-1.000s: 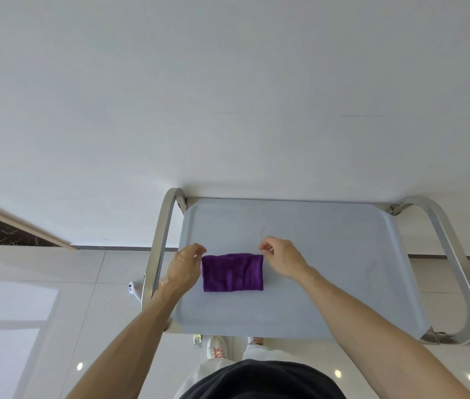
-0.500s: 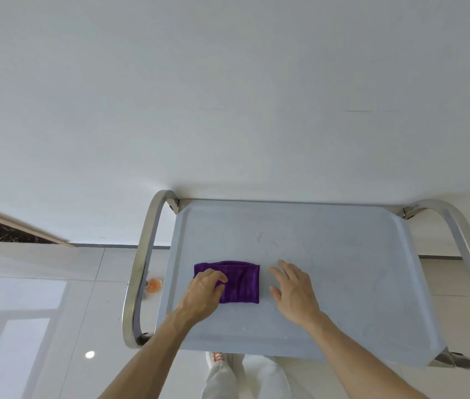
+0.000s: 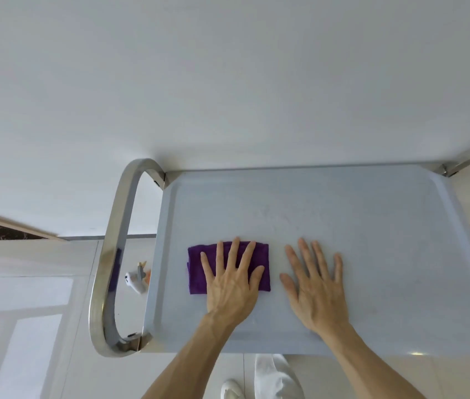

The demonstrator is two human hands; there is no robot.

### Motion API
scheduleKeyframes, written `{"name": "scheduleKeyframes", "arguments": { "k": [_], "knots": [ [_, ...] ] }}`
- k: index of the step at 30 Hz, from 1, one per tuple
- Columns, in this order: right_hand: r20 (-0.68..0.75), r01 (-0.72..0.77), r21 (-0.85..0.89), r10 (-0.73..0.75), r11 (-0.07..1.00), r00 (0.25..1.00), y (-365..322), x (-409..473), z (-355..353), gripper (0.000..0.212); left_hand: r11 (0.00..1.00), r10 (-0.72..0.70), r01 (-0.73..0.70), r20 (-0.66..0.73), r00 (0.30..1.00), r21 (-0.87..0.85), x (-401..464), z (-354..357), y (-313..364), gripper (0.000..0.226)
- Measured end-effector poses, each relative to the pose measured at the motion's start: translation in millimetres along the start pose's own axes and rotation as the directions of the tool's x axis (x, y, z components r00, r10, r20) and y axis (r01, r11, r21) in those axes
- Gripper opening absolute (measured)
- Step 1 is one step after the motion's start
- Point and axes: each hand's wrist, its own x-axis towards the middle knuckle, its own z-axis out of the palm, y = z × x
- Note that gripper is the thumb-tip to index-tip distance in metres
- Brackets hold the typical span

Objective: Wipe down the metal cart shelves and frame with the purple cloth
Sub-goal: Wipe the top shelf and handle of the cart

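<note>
Metal cart against white wall, top shelf facing up, curved handle on left end. Left hand flat, fingers spread, pressing folded purple cloth on shelf's left half. Right hand flat, fingers splayed, on bare shelf just beside cloth.

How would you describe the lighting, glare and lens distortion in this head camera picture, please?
Head view: soft, even daylight with only faint shadows beside the left hand and right hand; bright reflections streak the cart handle and glossy floor tiles; wide-angle distortion bows the top shelf edges; the purple cloth looks sharp.
</note>
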Motion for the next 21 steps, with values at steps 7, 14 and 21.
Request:
{"name": "scheduleKeyframes", "arguments": {
  "k": [7,14,21],
  "knots": [
    [-0.064,-0.03,-0.041,0.027,0.999,0.998,1.0,1.9,11.2,0.06,0.994,0.081,-0.072,-0.105,0.991,0.083,-8.4,19.4,-5.7,0.057],
    [-0.064,-0.043,-0.008,0.042,0.999,0.997,0.3,2.6,12.9,0.061,0.958,0.269,-0.264,-0.025,0.963,0.113,-92.2,36.6,-40.8,0.058],
    [-0.101,-0.046,-0.002,0.046,0.999,0.994,1.8,4.3,16.9,0.06,0.997,0.005,0.001,-0.081,0.997,0.077,-81.5,13.0,-96.5,0.072]
  ]
}}
